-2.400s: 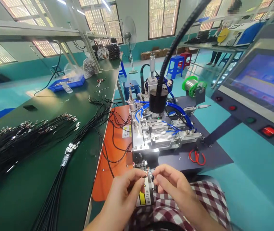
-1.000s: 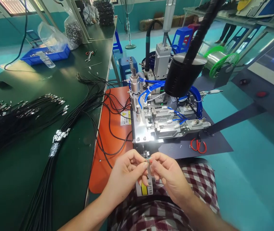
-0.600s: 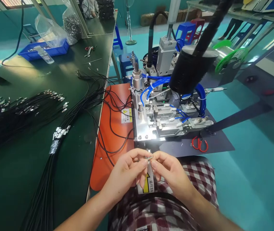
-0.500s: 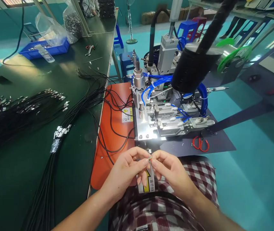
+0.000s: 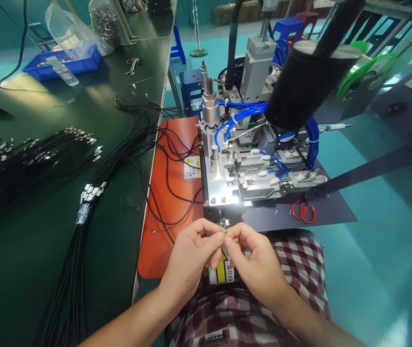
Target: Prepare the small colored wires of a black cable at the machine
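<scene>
- Left hand [image 5: 191, 258] and right hand [image 5: 253, 262] meet fingertip to fingertip, both pinched shut on a tiny metal connector [image 5: 224, 233], just near of the steel machine [image 5: 242, 183] edge.
- Far left, a blue tray [image 5: 63, 65] holds small metal parts.
- Glossy black cables [image 5: 93, 193] fan across the green bench [image 5: 28, 250].
</scene>
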The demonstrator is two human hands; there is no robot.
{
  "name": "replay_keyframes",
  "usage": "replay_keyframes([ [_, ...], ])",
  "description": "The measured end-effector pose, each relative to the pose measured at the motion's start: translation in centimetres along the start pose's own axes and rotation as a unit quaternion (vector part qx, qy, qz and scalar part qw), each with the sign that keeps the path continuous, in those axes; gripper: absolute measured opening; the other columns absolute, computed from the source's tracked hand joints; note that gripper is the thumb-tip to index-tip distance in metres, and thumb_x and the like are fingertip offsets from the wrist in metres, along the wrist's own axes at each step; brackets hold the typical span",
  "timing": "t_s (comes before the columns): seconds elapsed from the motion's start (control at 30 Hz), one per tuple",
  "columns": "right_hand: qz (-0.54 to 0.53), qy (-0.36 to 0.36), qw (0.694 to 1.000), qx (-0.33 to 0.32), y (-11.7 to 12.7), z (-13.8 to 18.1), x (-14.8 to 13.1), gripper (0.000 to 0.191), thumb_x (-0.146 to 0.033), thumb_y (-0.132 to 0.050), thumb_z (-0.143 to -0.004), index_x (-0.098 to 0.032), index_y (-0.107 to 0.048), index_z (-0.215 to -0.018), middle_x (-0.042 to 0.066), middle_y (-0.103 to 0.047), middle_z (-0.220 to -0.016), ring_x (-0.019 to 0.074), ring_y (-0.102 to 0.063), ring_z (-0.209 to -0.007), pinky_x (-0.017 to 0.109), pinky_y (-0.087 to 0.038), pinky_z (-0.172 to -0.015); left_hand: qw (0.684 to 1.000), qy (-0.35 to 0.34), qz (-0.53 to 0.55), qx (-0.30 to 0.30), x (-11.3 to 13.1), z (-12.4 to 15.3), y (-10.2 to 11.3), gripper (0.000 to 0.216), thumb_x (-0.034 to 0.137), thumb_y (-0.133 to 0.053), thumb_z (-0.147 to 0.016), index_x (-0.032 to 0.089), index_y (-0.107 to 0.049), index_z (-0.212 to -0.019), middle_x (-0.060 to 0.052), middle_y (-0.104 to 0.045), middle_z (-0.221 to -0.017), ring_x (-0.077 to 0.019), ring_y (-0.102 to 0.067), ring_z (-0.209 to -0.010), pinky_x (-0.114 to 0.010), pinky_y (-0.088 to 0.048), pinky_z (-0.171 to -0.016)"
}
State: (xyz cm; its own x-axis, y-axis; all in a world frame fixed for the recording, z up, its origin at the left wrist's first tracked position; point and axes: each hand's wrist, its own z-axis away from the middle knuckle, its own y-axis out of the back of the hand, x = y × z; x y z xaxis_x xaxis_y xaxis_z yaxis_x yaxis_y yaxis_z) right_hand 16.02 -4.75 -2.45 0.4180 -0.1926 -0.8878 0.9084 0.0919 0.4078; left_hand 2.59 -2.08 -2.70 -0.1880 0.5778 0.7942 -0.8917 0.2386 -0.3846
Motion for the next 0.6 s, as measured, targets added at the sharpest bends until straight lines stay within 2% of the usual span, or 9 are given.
replay_keyframes([
  [0.23, 0.144, 0.078, 0.984, 0.07, -0.3, 0.5, 0.4, 0.031, -0.038, -0.041, -0.092, -0.014, -0.058, -0.081, -0.002, -0.057, -0.078, -0.001, -0.05, -0.066, 0.018, -0.038, -0.065, 1.0, 0.021, 0.01, -0.004, 0.4, -0.1, 0.1, 0.044, 0.045, -0.065, -0.073, 0.01, -0.044, -0.088, 0.004, -0.035, -0.044, -0.0003, -0.029, -0.039, -0.011, -0.024, -0.045],
  [0.3, 0.175, 0.097, 0.978, 0.061, 0.0, 0.5, 0.6, 0.031, -0.038, -0.041, -0.093, -0.016, -0.06, -0.083, -0.002, -0.058, -0.081, -0.0006, -0.05, -0.069, 0.019, -0.038, -0.068, 1.0, 0.028, 0.009, -0.003, 0.3, -0.2, 0.2, 0.044, 0.046, -0.065, -0.073, 0.01, -0.044, -0.087, 0.005, -0.034, -0.044, -0.0003, -0.028, -0.039, -0.011, -0.023, -0.043],
  [0.43, 0.08, 0.049, 0.996, -0.007, 1.6, 0.1, 0.6, 0.032, -0.044, -0.047, -0.09, -0.016, -0.063, -0.09, -0.001, -0.059, -0.086, 0.0002, -0.054, -0.072, 0.014, -0.044, -0.069, 0.999, 0.035, -0.002, -0.001, 0.1, -0.4, 0.4, 0.044, 0.047, -0.064, -0.074, 0.011, -0.044, -0.088, 0.005, -0.034, -0.042, -0.0007, -0.026, -0.037, -0.012, -0.02, -0.042],
  [0.5, 0.023, 0.004, 1.0, -0.011, 2.3, -0.2, 0.4, 0.037, -0.047, -0.05, -0.088, -0.013, -0.062, -0.094, 0.002, -0.06, -0.087, 0.0017, -0.055, -0.069, 0.012, -0.046, -0.065, 0.999, 0.041, -0.008, -0.001, 0.2, -0.4, 0.4, 0.043, 0.047, -0.063, -0.074, 0.012, -0.044, -0.089, 0.005, -0.033, -0.041, -0.0014, -0.024, -0.037, -0.012, -0.02, -0.041],
  [0.6, -0.033, -0.013, 0.999, -0.016, 2.8, -0.7, 0.0, 0.041, -0.047, -0.053, -0.085, -0.008, -0.06, -0.092, 0.005, -0.058, -0.079, 0.0026, -0.053, -0.061, 0.01, -0.043, -0.056, 0.999, 0.033, -0.018, 0.001, 0.2, -0.4, 0.3, 0.042, 0.046, -0.063, -0.074, 0.011, -0.045, -0.088, 0.005, -0.032, -0.041, -0.0006, -0.025, -0.036, -0.011, -0.019, -0.041],
])
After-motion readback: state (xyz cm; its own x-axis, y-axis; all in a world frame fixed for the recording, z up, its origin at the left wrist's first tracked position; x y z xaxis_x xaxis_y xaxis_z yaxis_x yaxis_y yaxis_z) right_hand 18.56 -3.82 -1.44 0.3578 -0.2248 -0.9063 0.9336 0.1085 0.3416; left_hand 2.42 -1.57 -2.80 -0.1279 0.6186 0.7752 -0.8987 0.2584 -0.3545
